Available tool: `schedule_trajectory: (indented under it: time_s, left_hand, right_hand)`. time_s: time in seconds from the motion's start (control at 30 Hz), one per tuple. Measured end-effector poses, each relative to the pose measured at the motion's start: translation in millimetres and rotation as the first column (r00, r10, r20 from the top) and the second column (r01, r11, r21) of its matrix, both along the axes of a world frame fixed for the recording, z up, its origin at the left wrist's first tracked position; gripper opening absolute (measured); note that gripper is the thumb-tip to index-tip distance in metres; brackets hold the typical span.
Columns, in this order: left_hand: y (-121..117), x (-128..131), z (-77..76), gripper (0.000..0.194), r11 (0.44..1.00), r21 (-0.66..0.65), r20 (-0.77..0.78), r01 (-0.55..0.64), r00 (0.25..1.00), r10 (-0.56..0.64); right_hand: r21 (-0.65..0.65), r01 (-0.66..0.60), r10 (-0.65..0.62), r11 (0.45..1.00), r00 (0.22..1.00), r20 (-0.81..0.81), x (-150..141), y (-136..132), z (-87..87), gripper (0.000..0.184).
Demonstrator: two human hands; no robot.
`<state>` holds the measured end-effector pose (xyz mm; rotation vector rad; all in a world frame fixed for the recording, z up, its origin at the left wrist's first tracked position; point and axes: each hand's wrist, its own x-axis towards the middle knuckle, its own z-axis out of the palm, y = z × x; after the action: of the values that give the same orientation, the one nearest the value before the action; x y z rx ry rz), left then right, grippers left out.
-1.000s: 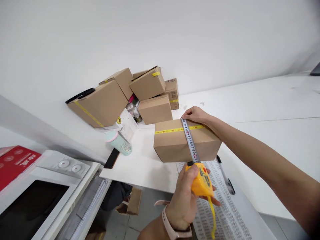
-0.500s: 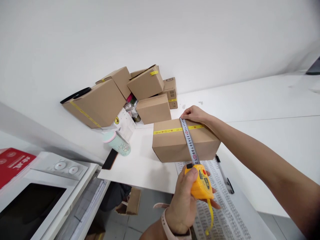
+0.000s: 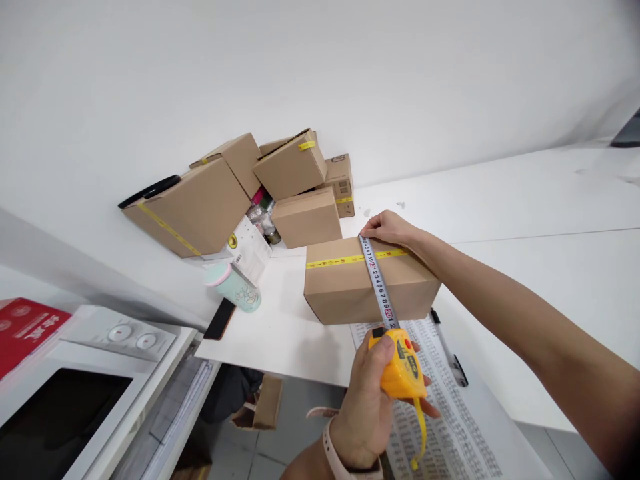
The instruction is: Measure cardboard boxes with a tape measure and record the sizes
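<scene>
A closed cardboard box with yellow printed tape along its top lies on the white table. My left hand grips a yellow tape measure just in front of the box, its yellow wrist strap dangling. From the case, the metal blade runs across the box top to the far edge. There my right hand pinches the blade's end against the edge. Printed sheets lie under the tape measure, partly hidden by my left hand. A black pen rests to their right.
Several cardboard boxes are stacked against the wall at the back left. A mint tumbler stands near the table's left side beside a dark flat object. At lower left is a white microwave with a red box on top.
Almost nothing differs. Both hands, the tape measure and the box hold their places; the view has shifted very slightly.
</scene>
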<state>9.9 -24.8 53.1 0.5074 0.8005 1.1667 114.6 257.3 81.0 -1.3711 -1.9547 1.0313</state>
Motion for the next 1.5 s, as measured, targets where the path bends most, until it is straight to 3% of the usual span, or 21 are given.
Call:
schedule_trajectory:
  time_s: [0.2,0.33,0.47,0.53,0.6,0.7,0.8,0.9,0.97,1.0,1.07,1.1,1.2,1.27,1.33,1.4,1.5]
  left_hand:
    - [2.4,-2.1,2.4,0.052,1.000,0.030,-0.034,-0.005,0.999,0.006]
    - [0.1,-13.0,11.0,0.051,0.997,0.076,-0.118,0.009,0.993,0.000]
    - [-9.8,-27.3,6.5,0.057,0.967,0.193,-0.249,0.165,0.962,-0.114]
    - [-16.0,-32.5,-4.9,0.071,0.945,0.227,-0.337,0.234,0.929,-0.149]
    - [-21.0,-35.3,-18.9,0.097,0.937,0.214,-0.420,0.277,0.892,-0.168]
    - [-25.1,-34.5,-35.8,0.128,0.931,0.193,-0.501,0.311,0.847,-0.179]
    - [-25.8,-29.4,-44.4,0.134,0.924,0.196,-0.538,0.328,0.824,-0.178]
    - [-21.8,-23.6,-51.4,0.124,0.918,0.188,-0.606,0.350,0.777,-0.172]
    - [-14.7,-20.8,-58.5,0.110,0.918,0.204,-0.733,0.340,0.674,-0.087]
    - [-9.8,-19.8,-62.9,0.103,0.913,0.221,-0.810,0.342,0.586,-0.023]
    - [1.7,-18.4,-72.9,0.090,0.886,0.258,-0.926,0.385,0.360,0.113]
    - [7.8,-18.0,-77.9,0.085,0.869,0.258,-0.956,0.422,0.245,0.165]
    - [23.4,-17.5,-90.3,0.074,0.836,0.193,-0.970,0.514,-0.027,0.241]
    - [30.3,-17.8,-95.1,0.068,0.829,0.146,-0.955,0.539,-0.142,0.260]
    - [34.4,-18.1,-97.7,0.062,0.827,0.119,-0.938,0.550,-0.211,0.275]
    - [36.5,-18.0,-99.2,0.059,0.833,0.100,-0.927,0.544,-0.252,0.276]
    - [38.2,-15.9,-101.5,0.058,0.843,0.083,-0.924,0.531,-0.276,0.265]
  right_hand:
    - [-0.034,0.014,-0.015,0.999,0.999,-0.030,-2.3,-3.0,0.2,0.011]
    - [0.003,0.056,-0.053,0.998,0.965,-0.256,5.2,-12.4,24.0,0.015]
    - [0.206,0.141,-0.007,0.968,0.841,-0.541,41.8,-54.6,59.8,0.019]
    - [0.289,0.256,-0.013,0.923,0.768,-0.640,64.7,-92.4,61.6,0.019]
    - [0.340,0.289,-0.011,0.895,0.776,-0.631,80.5,-136.8,45.7,0.014]
    - [0.288,0.100,0.062,0.952,0.862,-0.504,82.9,-200.5,0.7,0.007]
    - [0.182,-0.004,0.081,0.983,0.905,-0.418,72.4,-242.6,-43.1,0.012]
    - [0.139,-0.024,0.072,0.990,0.933,-0.352,73.6,-253.8,-75.6,0.018]
    - [0.112,0.082,-0.048,0.990,0.960,-0.275,84.2,-246.3,-96.1,0.025]
    - [0.096,0.177,-0.154,0.979,0.966,-0.206,90.9,-239.7,-106.8,0.029]
    - [0.066,0.361,-0.364,0.930,0.931,0.025,102.5,-224.5,-127.6,0.034]
    - [0.054,0.399,-0.402,0.916,0.904,0.148,106.0,-217.3,-136.6,0.034]
    - [0.036,0.370,-0.355,0.929,0.855,0.378,106.0,-201.2,-153.5,0.032]
    - [0.040,0.303,-0.291,0.952,0.859,0.421,102.4,-195.5,-156.8,0.025]
    - [0.048,0.254,-0.253,0.966,0.886,0.390,102.8,-192.4,-156.8,0.024]
    - [0.017,0.283,-0.277,0.959,0.923,0.267,110.5,-191.4,-155.3,0.029]
    - [-0.165,0.345,-0.371,0.924,0.914,-0.163,132.0,-194.9,-149.8,0.031]
